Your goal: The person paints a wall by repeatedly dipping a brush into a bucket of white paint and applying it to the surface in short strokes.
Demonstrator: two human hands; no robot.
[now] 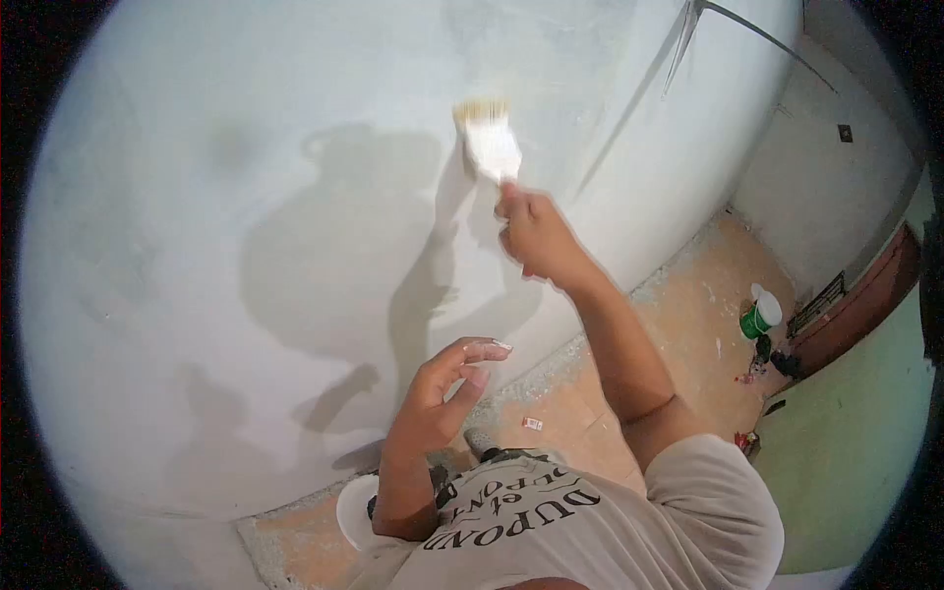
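My right hand (539, 236) is closed around the handle of a wide paintbrush (492, 147). The brush has pale bristles and a ferrule coated in white, and its bristles point up against the whitish wall (334, 206). Lower down, in front of my body, is my left hand (444, 385). It holds nothing; its fingers are bent, with the thumb apart from them. White smears show on its fingertips. A white container (352, 511) on the floor is partly hidden behind my left forearm.
A small red-and-white pack (532, 424) lies on the orange tiled floor (678, 315). Farther right stands a green-and-white bucket (761, 315) beside dark scraps. Something thin and dark (688, 29) juts from the wall at upper right. A brown door (860, 305) is at far right.
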